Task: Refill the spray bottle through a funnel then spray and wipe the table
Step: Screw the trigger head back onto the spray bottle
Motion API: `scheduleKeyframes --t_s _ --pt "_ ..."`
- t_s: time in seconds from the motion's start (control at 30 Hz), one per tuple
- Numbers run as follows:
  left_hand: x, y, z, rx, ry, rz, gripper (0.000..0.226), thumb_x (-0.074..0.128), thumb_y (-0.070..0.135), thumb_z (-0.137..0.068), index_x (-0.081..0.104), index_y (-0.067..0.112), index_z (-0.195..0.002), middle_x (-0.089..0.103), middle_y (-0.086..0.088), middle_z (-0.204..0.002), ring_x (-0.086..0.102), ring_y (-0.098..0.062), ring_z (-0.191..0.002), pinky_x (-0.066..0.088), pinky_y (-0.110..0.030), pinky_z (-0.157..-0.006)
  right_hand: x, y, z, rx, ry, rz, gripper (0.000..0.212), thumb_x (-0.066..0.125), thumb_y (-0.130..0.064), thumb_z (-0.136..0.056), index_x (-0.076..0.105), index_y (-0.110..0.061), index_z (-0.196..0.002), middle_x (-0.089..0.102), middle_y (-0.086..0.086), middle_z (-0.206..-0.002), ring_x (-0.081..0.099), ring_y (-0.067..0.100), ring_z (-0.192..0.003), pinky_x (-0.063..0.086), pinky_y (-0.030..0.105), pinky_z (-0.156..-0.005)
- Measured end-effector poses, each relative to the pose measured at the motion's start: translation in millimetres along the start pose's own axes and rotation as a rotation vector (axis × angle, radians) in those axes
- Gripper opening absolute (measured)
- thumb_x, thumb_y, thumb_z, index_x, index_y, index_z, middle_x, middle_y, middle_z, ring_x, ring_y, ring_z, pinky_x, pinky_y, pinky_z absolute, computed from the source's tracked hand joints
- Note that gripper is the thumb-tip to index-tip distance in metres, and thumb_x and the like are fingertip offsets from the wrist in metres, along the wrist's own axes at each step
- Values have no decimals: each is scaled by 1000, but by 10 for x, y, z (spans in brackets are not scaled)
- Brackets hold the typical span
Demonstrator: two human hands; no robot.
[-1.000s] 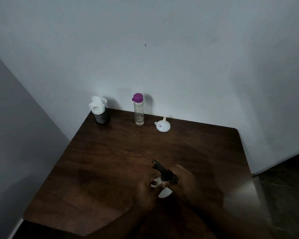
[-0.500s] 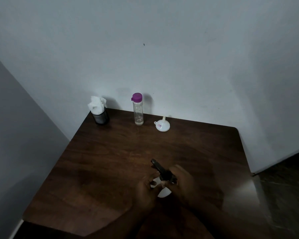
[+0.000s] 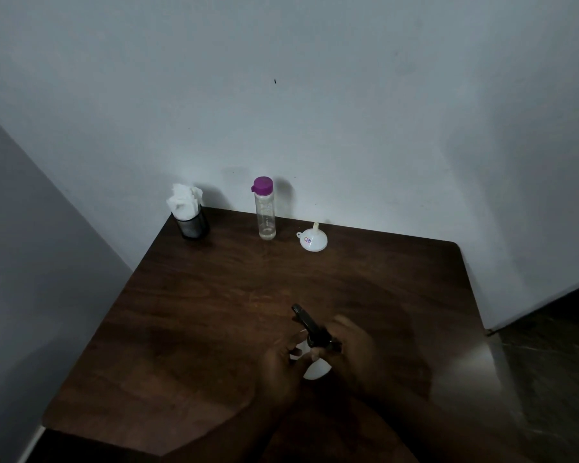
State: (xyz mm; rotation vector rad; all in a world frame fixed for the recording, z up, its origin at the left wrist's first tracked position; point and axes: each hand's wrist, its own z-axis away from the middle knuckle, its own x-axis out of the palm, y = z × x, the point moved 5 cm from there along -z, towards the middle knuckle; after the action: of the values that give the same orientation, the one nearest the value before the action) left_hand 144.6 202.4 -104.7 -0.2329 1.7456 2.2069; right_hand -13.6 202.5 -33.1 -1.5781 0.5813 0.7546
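Observation:
A white spray bottle [image 3: 316, 368] with a black trigger head [image 3: 310, 325] stands near the front of the dark wooden table [image 3: 198, 312]. My left hand [image 3: 281, 365] grips the white body. My right hand [image 3: 351, 352] curls round the black head at its collar. Most of the bottle is hidden between the hands. At the back stands a clear bottle with a purple cap [image 3: 264, 208], liquid low inside it. A white funnel [image 3: 312, 238] lies upside down to its right, spout up.
A black mesh cup stuffed with white tissues [image 3: 188, 213] sits in the back left corner. Walls close the table on the far and left sides. The table's right edge borders dark floor [image 3: 549, 362].
Both hands and the spray bottle stay in nearly the same spot; my right hand has shifted slightly on the black head. The other objects have not moved.

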Motion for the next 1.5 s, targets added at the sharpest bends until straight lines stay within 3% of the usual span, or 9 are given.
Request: scheduleKeyframes --t_s 0.17,0.33,0.57,0.67,0.77,0.87,1.03,1.17,1.5 --pt "-13 -14 -13 31 8 -26 29 79 34 -86 73 35 -115 74 14 -111 70 -6 -100 61 -36 -86 114 66 23 54 1 -16 44 52 -63 -87 63 -24 -102 55 -15 -98 54 -1 -89 46 14 -70" --pt "-15 -2 -16 37 -29 11 42 76 53 -80 75 29 -115 76 9 -109 72 -11 -98 61 -42 -84 20 78 -54 -7 -95 -14 32 69 -30 -87 62 -16 -116 60 -6 -111 55 6 -99 44 18 -83" --pt "-7 -34 -21 27 -5 -1 62 75 65 -73 73 21 -118 75 4 -109 71 -9 -102 60 -33 -88 5 37 -1 3 -13 -3 23 69 -22 -89 70 -9 -108 66 5 -109 59 9 -97 48 27 -83" --pt "2 -3 -8 41 -5 -9 52 77 53 -79 73 23 -121 75 4 -115 70 -9 -107 59 -36 -92 7 31 32 -19 29 -23 25 71 -25 -87 71 -16 -110 64 -7 -111 47 -7 -96 43 9 -84" --pt "-3 36 9 45 18 6 54 72 67 -74 76 26 -110 77 8 -107 72 -7 -101 61 -37 -89 13 32 40 23 49 -27 24 70 -31 -86 72 -19 -107 65 -8 -110 53 -4 -94 49 20 -82" --pt "-9 56 20 61 -3 -3 24 75 48 -85 75 35 -105 76 13 -103 72 -6 -100 61 -39 -87 47 73 47 25 34 -15 31 62 -50 -81 71 -28 -102 63 -18 -102 59 -2 -87 52 21 -71" --pt "-56 47 -19 127 1 28 63 65 75 -75 76 24 -110 77 10 -108 72 -6 -102 61 -42 -87 28 112 -7 5 -40 -54 24 73 -37 -81 71 -25 -102 62 -13 -104 56 -1 -96 43 5 -75" --pt "-37 57 -10 171 -15 30 61 65 73 -79 77 23 -110 77 11 -110 71 -7 -104 60 -43 -87 12 132 -91 -40 -162 -74 24 65 -43 -82 72 -30 -102 59 -15 -105 57 1 -94 50 23 -76" --pt "-3 22 -6 175 8 -67 37 65 55 -84 77 28 -107 75 15 -108 70 -4 -104 60 -41 -88 86 163 -13 16 -41 -62 29 61 -53 -80 70 -37 -102 59 -24 -103 57 -6 -93 51 20 -75"
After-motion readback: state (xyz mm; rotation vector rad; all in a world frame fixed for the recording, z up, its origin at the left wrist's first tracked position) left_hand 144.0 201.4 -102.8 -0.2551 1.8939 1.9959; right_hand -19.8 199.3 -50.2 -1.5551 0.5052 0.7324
